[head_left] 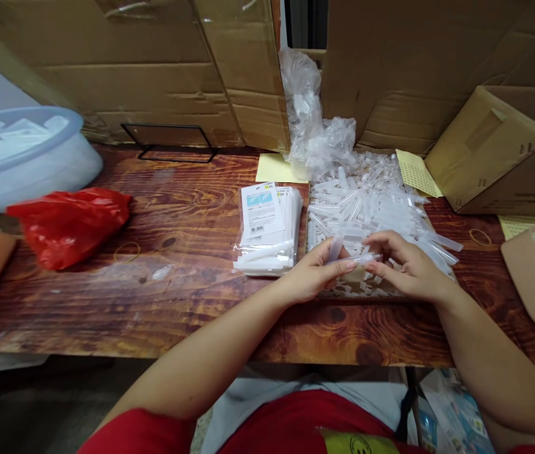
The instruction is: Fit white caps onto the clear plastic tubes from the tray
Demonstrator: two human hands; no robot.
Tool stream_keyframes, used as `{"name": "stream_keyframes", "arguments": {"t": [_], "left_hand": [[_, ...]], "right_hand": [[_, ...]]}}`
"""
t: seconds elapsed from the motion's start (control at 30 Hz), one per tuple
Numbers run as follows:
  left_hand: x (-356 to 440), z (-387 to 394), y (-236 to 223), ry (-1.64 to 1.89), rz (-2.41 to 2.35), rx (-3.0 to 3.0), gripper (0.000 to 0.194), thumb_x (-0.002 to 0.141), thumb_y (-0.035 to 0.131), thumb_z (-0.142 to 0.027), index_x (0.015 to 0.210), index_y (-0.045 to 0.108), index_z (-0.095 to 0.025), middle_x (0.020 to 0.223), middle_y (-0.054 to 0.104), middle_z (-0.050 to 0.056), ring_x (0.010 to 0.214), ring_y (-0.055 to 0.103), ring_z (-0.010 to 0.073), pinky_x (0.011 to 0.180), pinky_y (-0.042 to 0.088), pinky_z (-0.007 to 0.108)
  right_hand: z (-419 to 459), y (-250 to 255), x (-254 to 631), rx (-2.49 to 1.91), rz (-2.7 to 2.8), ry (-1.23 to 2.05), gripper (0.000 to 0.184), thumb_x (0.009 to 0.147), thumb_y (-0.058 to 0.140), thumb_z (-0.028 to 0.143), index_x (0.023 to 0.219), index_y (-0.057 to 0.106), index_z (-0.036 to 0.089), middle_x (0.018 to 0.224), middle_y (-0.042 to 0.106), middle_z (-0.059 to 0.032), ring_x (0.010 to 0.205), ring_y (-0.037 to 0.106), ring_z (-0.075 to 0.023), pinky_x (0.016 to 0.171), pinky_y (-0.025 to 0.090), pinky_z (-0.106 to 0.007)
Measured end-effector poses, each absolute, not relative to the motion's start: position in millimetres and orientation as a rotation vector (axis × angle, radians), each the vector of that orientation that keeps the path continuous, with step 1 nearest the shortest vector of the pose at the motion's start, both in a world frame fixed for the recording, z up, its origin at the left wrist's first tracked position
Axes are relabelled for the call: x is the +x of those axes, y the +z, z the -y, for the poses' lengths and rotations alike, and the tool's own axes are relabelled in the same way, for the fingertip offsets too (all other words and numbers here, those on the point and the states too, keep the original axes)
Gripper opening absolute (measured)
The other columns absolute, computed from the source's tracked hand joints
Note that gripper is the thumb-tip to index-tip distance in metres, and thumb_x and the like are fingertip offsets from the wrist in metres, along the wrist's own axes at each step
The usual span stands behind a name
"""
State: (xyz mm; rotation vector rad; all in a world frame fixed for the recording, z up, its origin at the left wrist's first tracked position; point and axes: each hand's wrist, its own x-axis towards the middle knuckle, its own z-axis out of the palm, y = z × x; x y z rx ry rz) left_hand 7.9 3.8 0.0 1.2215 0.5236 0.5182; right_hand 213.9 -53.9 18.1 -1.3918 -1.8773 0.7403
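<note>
My left hand [317,272] is closed around a slim clear plastic tube [351,259], thumb along its side. A second translucent strip [336,248] sticks up between the fingers of that hand. At the tube's right end, the thumb and fingers of my right hand [406,268] are closed in a pinch; what exactly lies at the fingertips is too small to make out. Both hands are above a shallow cardboard tray [385,297] heaped with translucent plastic tubes [347,202] and small clear pieces. Left of the tray lies a stack of clear packets with printed cards [262,211].
A red plastic bag [71,227] and a blue basin [71,157] are at the left, near a black wire stand [172,144]. Crumpled clear bags [314,126] rise behind the tray. An open cardboard box [489,151] and a tan bin [522,271] stand right.
</note>
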Motion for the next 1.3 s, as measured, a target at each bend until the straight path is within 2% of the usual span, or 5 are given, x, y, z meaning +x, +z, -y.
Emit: {"name": "stream_keyframes", "arguments": {"t": [0.13, 0.57, 0.73, 0.93, 1.3], "left_hand": [[7.3, -5.2, -1.0, 0.495, -0.509, 1.185, 0.046, 0.075, 0.074, -0.053, 0.082, 0.043, -0.02, 0.053, 0.036, -0.011, 0.043, 0.03, 0.0044, 0.042, 0.022, 0.02], [6.9, -2.8, 1.4, 0.427, -0.498, 1.082, 0.042, 0.079, 0.072, -0.049, 0.08, 0.04, -0.021, 0.059, 0.035, -0.01, 0.046, 0.024, 0.0045, 0.043, 0.018, 0.02], [0.8, 0.1, 9.3, 0.594, -0.53, 1.597, 0.028, 0.087, 0.061, -0.042, 0.083, 0.045, -0.02, 0.074, 0.044, -0.004, 0.066, 0.041, 0.0108, 0.063, 0.035, 0.025], [-0.5, 6.7, 8.9, 0.637, -0.625, 2.113, 0.019, 0.093, 0.05, -0.037, 0.085, 0.043, -0.021, 0.077, 0.049, 0.0, 0.069, 0.045, 0.0152, 0.066, 0.036, 0.029], [-2.6, -12.8, -1.2, 0.884, -0.94, 2.099, 0.035, 0.098, 0.041, -0.047, 0.113, 0.051, -0.017, 0.108, 0.06, 0.009, 0.102, 0.057, 0.0222, 0.091, 0.043, 0.035]], "right_hand": [[53.8, 16.3, 213.3, -1.398, 1.848, 0.783, 0.045, 0.097, 0.043, 0.058, 0.081, 0.06, 0.02, 0.059, 0.055, 0.0009, 0.053, 0.053, -0.0128, 0.052, 0.043, -0.025], [54.4, 16.8, 209.7, -1.341, 1.975, 0.552, 0.032, 0.097, 0.048, 0.051, 0.095, 0.06, 0.022, 0.08, 0.065, -0.0029, 0.07, 0.061, -0.0164, 0.066, 0.049, -0.028], [57.4, 16.2, 203.3, -1.407, 1.836, 0.735, 0.043, 0.096, 0.046, 0.058, 0.077, 0.058, 0.02, 0.065, 0.056, 0.0008, 0.06, 0.051, -0.0135, 0.058, 0.042, -0.026], [59.3, 16.8, 201.6, -1.394, 1.625, 1.033, 0.048, 0.092, 0.051, 0.06, 0.067, 0.052, 0.02, 0.057, 0.042, 0.0041, 0.052, 0.039, -0.0109, 0.05, 0.034, -0.025], [32.0, 6.7, 261.9, -1.646, 1.593, -0.31, 0.021, 0.092, 0.056, 0.037, 0.105, 0.063, 0.022, 0.094, 0.066, -0.0084, 0.078, 0.062, -0.0223, 0.075, 0.051, -0.037]]}}
